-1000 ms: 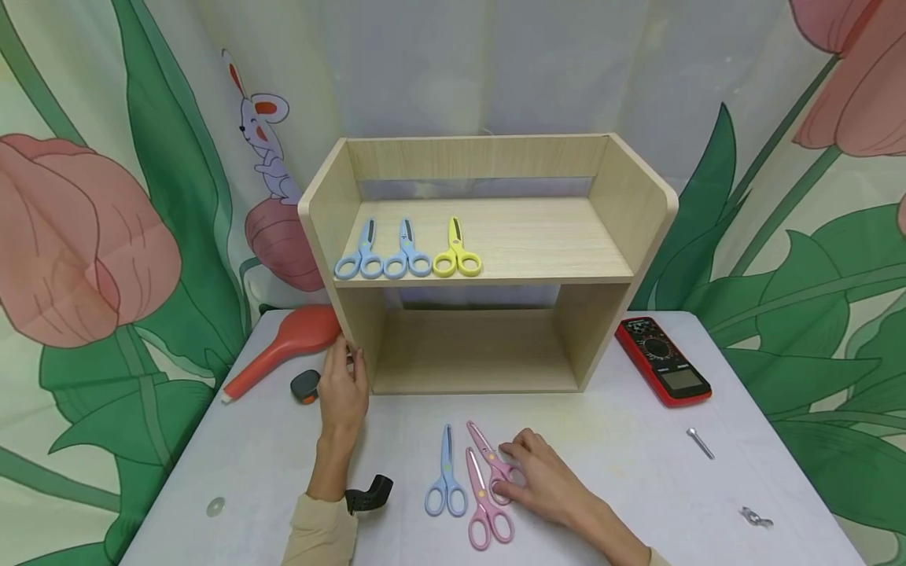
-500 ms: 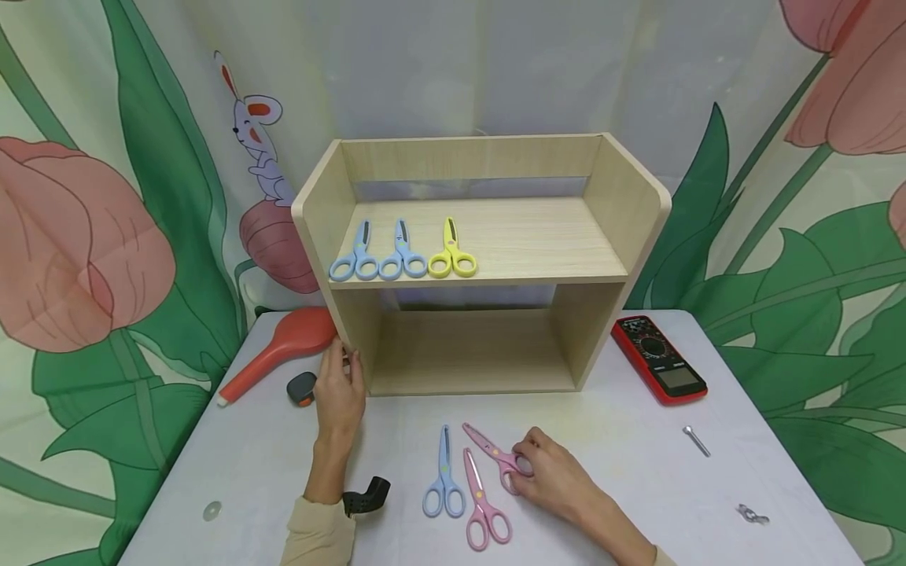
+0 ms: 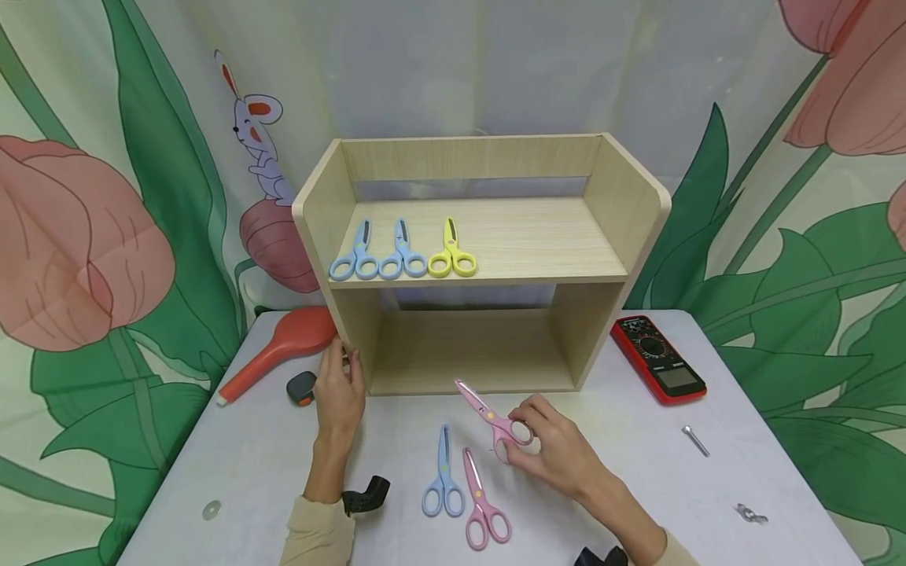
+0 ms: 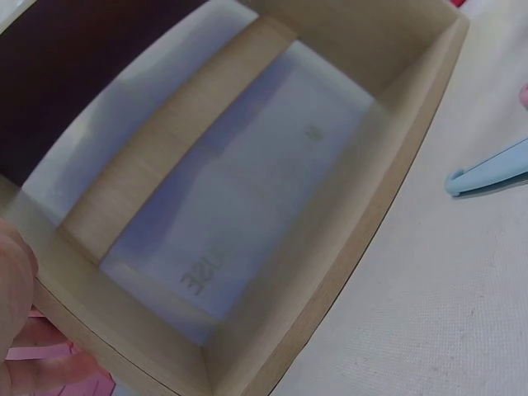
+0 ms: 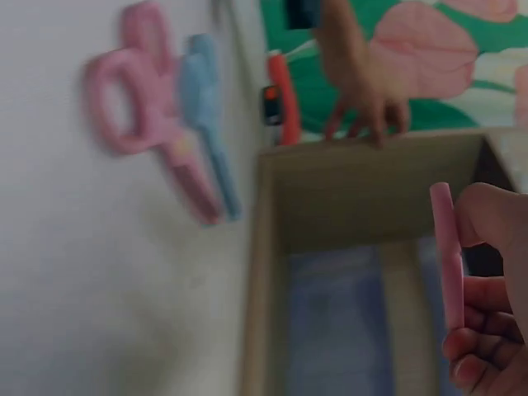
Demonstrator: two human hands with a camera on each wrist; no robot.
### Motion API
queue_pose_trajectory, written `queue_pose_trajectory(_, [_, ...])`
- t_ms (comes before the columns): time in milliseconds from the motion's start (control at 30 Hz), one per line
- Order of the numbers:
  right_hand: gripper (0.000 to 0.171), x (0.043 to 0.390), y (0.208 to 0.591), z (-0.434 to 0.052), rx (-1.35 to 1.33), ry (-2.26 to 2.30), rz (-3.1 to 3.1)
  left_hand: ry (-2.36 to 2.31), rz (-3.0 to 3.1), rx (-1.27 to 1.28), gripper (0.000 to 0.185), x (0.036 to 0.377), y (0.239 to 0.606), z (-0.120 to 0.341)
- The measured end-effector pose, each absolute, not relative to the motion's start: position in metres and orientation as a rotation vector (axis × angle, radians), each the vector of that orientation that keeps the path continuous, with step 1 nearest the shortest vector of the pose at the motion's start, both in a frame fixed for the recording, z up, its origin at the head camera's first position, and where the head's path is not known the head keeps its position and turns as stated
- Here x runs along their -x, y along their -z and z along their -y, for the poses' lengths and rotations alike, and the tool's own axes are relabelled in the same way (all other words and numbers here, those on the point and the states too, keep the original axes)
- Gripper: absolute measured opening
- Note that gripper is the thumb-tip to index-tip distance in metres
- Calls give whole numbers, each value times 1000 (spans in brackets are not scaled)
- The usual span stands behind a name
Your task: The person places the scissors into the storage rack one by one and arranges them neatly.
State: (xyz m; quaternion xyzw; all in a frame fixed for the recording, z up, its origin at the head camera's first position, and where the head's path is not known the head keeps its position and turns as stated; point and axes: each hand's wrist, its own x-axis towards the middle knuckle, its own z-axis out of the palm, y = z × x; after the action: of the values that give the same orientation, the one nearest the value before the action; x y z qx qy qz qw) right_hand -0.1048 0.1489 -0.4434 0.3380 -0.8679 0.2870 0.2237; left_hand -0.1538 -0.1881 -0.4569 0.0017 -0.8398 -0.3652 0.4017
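The right wrist view is blurred throughout: the pink plastic scissors [image 5: 153,132] and the light-blue plastic scissors [image 5: 206,115] lying on the white table [image 5: 99,272] are smeared shapes, their blades not to be made out. In that view the right hand [image 5: 493,289] is cut off by the right and bottom edges, and the pink scissors it pinches [image 5: 448,256] show only as a narrow edge-on strip. In the left wrist view only a sliver of the left hand [image 4: 15,272] shows at the left edge, and another light-blue scissors [image 4: 488,175] is cut off at the right edge. In the head view, a small flat disc [image 3: 211,510] and a small metal piece [image 3: 750,515] are too small to identify.
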Motion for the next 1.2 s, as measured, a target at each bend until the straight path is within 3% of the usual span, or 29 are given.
queue_pose_trajectory(300, [32, 113, 363, -136, -916, -897, 2190, 924, 2128, -12, 34, 155, 457, 189])
queue_pose_trajectory(633, [27, 164, 292, -128, -725, -884, 2101, 918, 2113, 5, 33, 155, 458, 190])
queue_pose_trajectory(967, [44, 206, 261, -107, -419, -865, 2434, 916, 2104, 13, 34, 155, 458, 190])
queue_pose_trajectory(1200, [45, 217, 255, -97, -347, -788, 2546, 928, 2109, 6, 35, 154, 458, 190])
